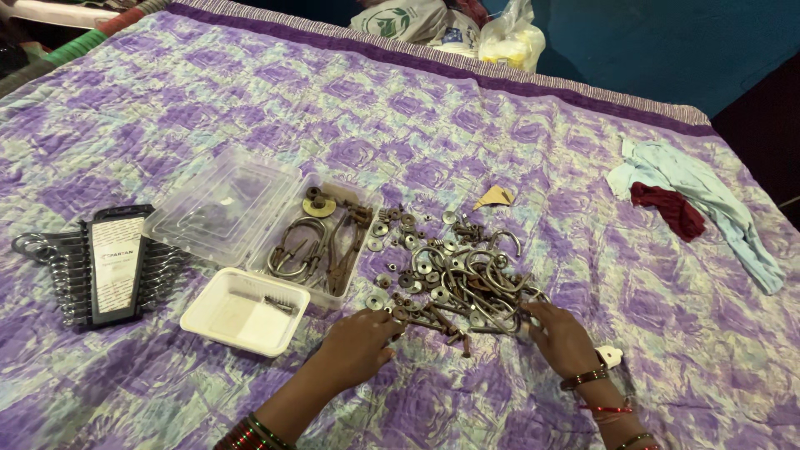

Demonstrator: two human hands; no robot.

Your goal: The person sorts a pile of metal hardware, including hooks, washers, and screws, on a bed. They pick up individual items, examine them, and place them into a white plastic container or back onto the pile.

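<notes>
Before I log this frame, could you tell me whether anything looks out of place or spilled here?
Yes: a heap of rusty bolts, washers and hooks lies loose on the purple quilt, beside the clear plastic box, not in it. Both hands, left and right, touch the heap's near edge.

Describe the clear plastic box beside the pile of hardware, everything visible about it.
The clear plastic box is a shallow, see-through hinged container lying open on the purple quilt. Its lid is folded back flat to the left. The tray holds rusty metal pieces: curved hooks, a washer and some bolts. A white tray sits against its near edge, and the loose pile of hardware lies just right of it. Neither hand touches it.
</notes>
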